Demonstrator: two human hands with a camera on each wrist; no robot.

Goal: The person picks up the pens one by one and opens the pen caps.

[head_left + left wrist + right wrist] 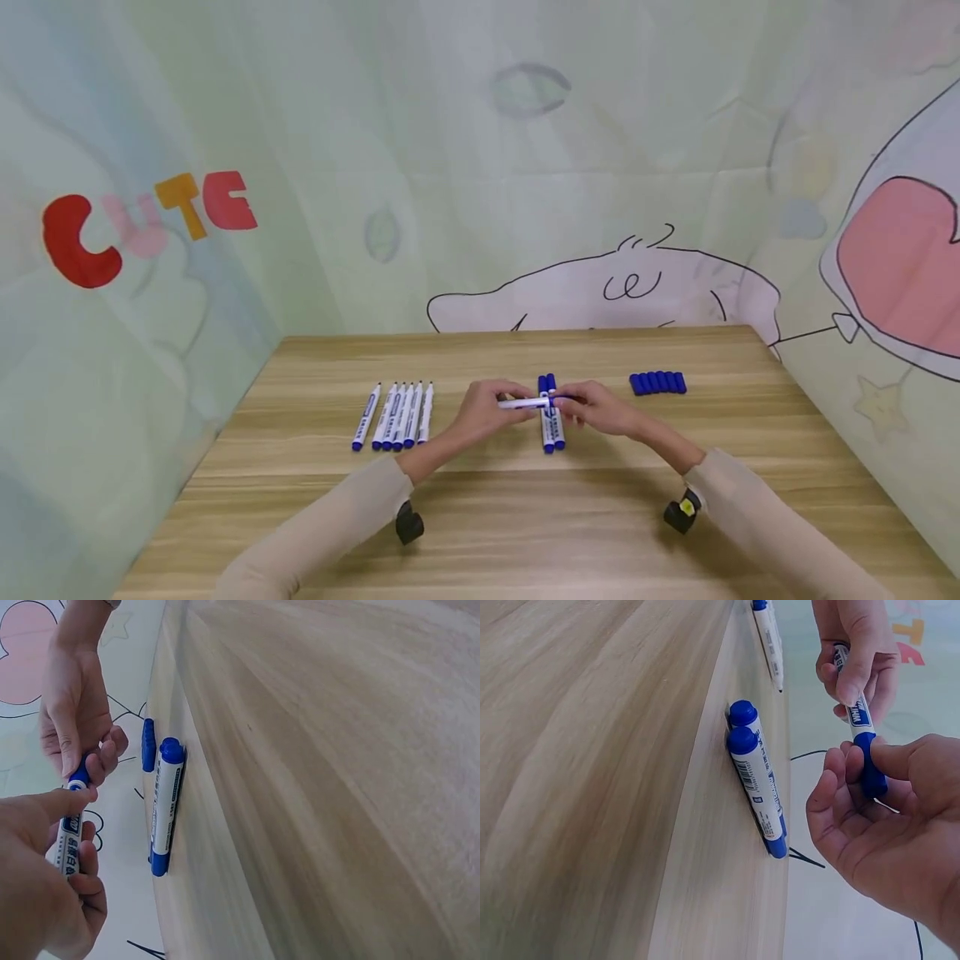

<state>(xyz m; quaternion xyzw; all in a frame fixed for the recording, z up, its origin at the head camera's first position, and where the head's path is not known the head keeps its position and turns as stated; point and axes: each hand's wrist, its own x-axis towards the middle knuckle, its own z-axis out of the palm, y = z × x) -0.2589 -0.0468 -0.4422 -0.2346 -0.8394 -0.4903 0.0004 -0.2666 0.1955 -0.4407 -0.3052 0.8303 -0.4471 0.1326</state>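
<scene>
The left hand (pixel 483 410) is pinching the white barrel of a marker (pixel 522 403) between thumb and curled fingers, and the right hand (pixel 603 410) is pinching the blue cap (pixel 871 771) at the other end. The hands are holding this marker above the surface (pixel 525 525), crosswise over two capped markers (pixel 557 427). Cap and barrel are forming one straight line, so gripping one end with each hand is probably helping to keep the two parts aligned; whether the cap is sitting fully home, I cannot tell.

Below, the capped markers are lying close together, caps pointing away from the person, perhaps so they are staying neat as a pair.

To the left, bare-tipped markers (pixel 405 415) are lying in a row, dark tips facing away and one slightly apart; that shared direction is likely making each barrel easy to grasp the same way round. To the right, loose blue caps (pixel 661 382) are lying side by side. Having barrels on one side and caps on the other is seemingly giving each hand its own supply.
</scene>
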